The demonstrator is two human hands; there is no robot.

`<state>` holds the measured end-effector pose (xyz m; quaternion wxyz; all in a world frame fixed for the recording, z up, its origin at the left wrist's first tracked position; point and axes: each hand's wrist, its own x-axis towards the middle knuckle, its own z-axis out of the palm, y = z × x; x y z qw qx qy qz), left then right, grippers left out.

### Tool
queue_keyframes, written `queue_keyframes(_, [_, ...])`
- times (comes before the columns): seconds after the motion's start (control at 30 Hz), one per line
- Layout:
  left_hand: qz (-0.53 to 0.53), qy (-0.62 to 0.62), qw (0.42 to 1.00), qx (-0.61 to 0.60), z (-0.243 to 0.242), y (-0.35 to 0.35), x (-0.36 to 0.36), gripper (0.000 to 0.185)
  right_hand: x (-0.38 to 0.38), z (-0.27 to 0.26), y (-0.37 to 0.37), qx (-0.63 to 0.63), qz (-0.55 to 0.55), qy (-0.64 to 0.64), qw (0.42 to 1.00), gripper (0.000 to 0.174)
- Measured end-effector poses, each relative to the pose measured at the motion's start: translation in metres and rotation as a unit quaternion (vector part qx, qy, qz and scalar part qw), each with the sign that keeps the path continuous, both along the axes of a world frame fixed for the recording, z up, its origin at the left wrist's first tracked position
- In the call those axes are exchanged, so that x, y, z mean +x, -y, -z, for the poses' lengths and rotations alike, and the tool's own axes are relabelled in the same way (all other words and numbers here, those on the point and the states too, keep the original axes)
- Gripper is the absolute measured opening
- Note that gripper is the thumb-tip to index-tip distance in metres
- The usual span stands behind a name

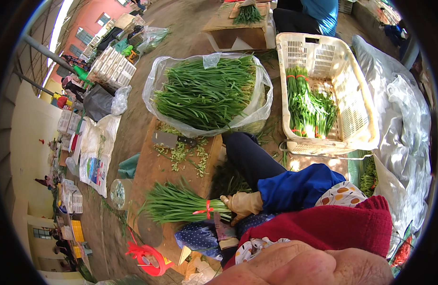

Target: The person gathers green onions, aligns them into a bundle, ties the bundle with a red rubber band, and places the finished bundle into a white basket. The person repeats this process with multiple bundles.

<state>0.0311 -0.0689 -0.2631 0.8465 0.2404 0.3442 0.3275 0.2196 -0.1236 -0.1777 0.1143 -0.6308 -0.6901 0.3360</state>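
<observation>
A bunch of green garlic chives [180, 206], tied with a red band [208, 209], lies over the near part of a wooden board. My right hand [242, 205], in a pale glove, grips its cut ends. My left hand [224, 228], gloved and partly in shadow, is against the underside of the bunch near the band; its fingers are partly hidden. Farther up the board a cleaver [165, 139] with a dark handle lies among chopped pale stem ends [180, 153]. Beyond it, a clear plastic bag [153, 82] holds a large heap of loose chives [204, 92].
A white plastic crate [359, 96] with several banded bunches [306, 103] stands at the right. A roll of red tie [156, 262] hangs by the board's near edge. A round tub [118, 194] is left of the board. Another person [318, 14] sits beyond the crate.
</observation>
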Motion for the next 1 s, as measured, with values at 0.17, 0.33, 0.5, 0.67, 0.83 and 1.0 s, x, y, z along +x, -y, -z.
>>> queue_keyframes(0.17, [0.035, -0.004, 0.999, 0.03, 0.012, -0.006, -0.007, 0.051, 0.017, -0.016, -0.004, -0.025, -0.024, -0.074, 0.997, 0.116])
queue_keyframes(0.33, [0.028, -0.102, 0.993, 0.057, 0.017, 0.004, -0.005, 0.037, 0.038, -0.02, -0.039, -0.024, 0.012, -0.21, 0.977, 0.097])
queue_keyframes(0.5, [0.02, 0.143, 0.984, -0.107, 0.004, 0.01, 0.003, 0.048, 0.004, 0.007, -0.06, 0.043, 0.04, -0.301, 0.952, 0.096])
queue_keyframes(0.67, [0.036, 0.037, 0.996, -0.07, 0.004, 0.011, -0.001, 0.058, -0.004, 0.021, -0.056, 0.082, 0.062, -0.333, 0.937, 0.09])
queue_keyframes(0.83, [0.042, 0.081, 0.991, -0.101, 0.007, 0.011, 0.001, 0.063, 0.001, 0.032, -0.056, 0.055, 0.059, -0.323, 0.943, 0.092])
queue_keyframes(1.0, [0.015, 0.005, 0.997, -0.08, -0.004, 0.014, 0.007, 0.056, -0.016, 0.05, -0.05, 0.086, 0.086, -0.463, 0.878, 0.084])
